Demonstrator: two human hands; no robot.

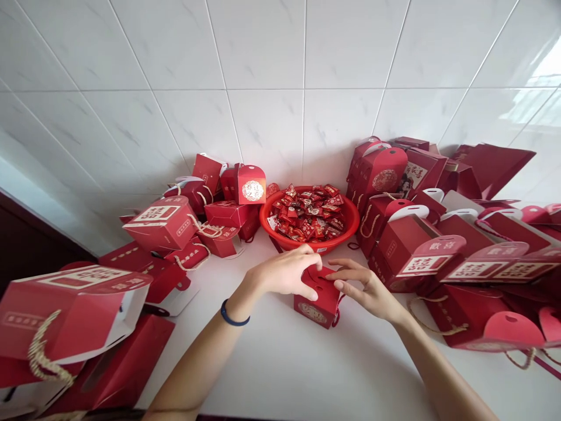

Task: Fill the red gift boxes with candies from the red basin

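A small red gift box [316, 309] with a pale round emblem on its front stands on the white table. My left hand [287, 272] arches over its top, with the thumb on the near side and the fingers bent toward the far side. At the right, my right hand [366, 286] reaches in with fingers stretched out, touching the top's right edge. A dark red cord hangs from the box's right side. Just behind it sits a red plastic basin [265, 219] full of red-wrapped candies [309, 211].
Piles of red gift boxes with rope handles stand left [160, 225] and right [416, 251] of the basin, some with lids up. A large box [74, 316] lies at the near left. The white tabletop [280, 362] meets a tiled wall [263, 52] behind.
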